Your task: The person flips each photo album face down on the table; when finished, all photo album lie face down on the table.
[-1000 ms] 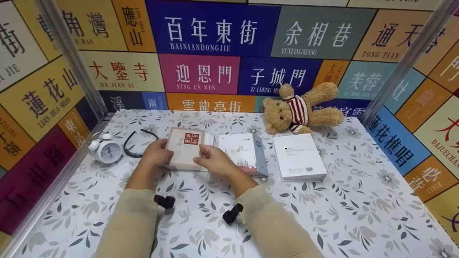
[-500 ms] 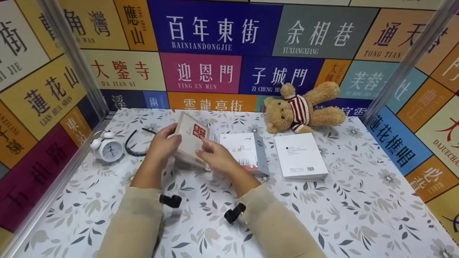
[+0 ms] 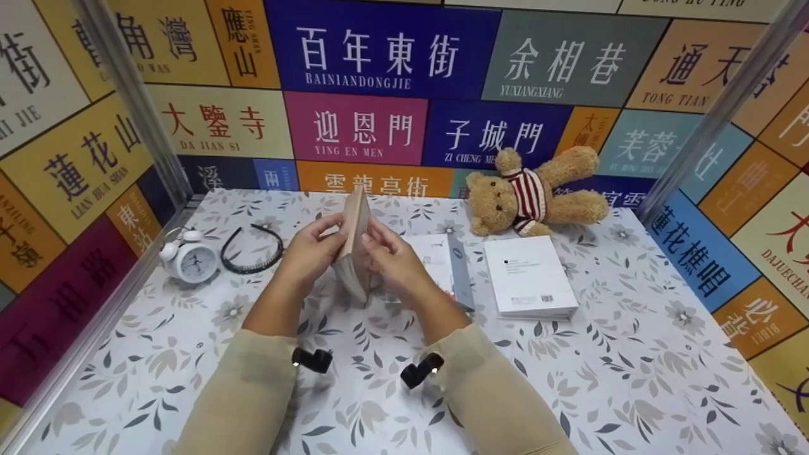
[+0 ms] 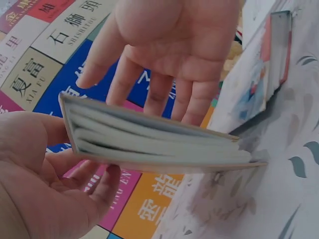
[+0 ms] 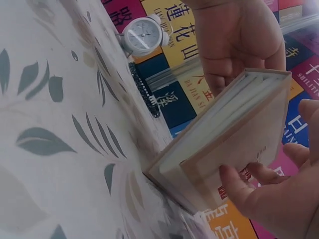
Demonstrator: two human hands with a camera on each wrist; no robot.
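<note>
A beige hardcover book (image 3: pixel 357 243) stands nearly upright on its edge between my hands, its page edges showing in the left wrist view. My left hand (image 3: pixel 310 253) grips its spine side, thumb and fingers on opposite covers. My right hand (image 3: pixel 402 265) lies against the other cover with loosely extended fingers. In the right wrist view those fingertips touch the front cover (image 5: pixel 234 159) by its red printed square. Behind the right hand lies a white book with a grey spine (image 3: pixel 460 268), partly covered from view.
Another white book (image 3: pixel 531 272) lies farther right, and a teddy bear (image 3: pixel 531 189) in a striped top is behind it. At left are a white alarm clock (image 3: pixel 194 260) and a black headband (image 3: pixel 253 265). Printed panels (image 3: pixel 379 50) wall the floral tabletop (image 3: pixel 569 385).
The beige book has risen from lying flat to standing on edge, turning its front cover toward the right. Both hands have shifted slightly right with it.
</note>
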